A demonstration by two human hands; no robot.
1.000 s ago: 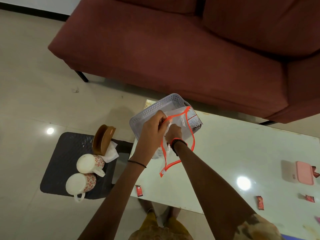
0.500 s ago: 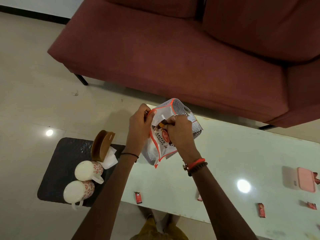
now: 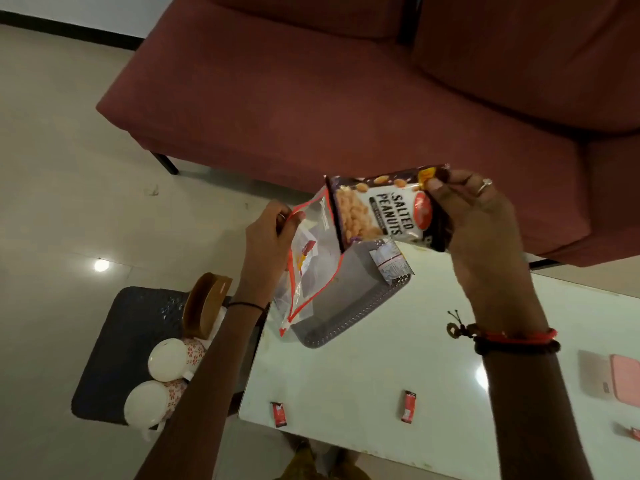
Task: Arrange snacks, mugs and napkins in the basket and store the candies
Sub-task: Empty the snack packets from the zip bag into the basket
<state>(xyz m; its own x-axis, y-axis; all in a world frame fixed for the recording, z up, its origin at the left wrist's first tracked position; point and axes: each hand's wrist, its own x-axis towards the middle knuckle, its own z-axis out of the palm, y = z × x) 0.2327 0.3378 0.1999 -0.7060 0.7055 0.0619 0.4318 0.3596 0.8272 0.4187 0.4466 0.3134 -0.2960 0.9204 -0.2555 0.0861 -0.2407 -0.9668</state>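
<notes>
Peanut packet point(image 3: 388, 211) now out of clear pouch point(image 3: 308, 265), pinched in right hand point(image 3: 485, 230) above basket point(image 3: 349, 317); left hand point(image 3: 268, 237) grips pouch rim (other snacks inside); packet likely goes in basket next; mugs point(image 3: 166, 379), candies point(image 3: 408, 408) untouched.

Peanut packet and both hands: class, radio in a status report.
Right hand grips peanut packet, out of the pouch. Left hand holds pouch open above basket. Mugs off to the side, nothing blocking.

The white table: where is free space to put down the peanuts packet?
On the white table, bare room lies between the grey basket and the two red candies. The dark mat beside it is crowded with mugs.
</notes>
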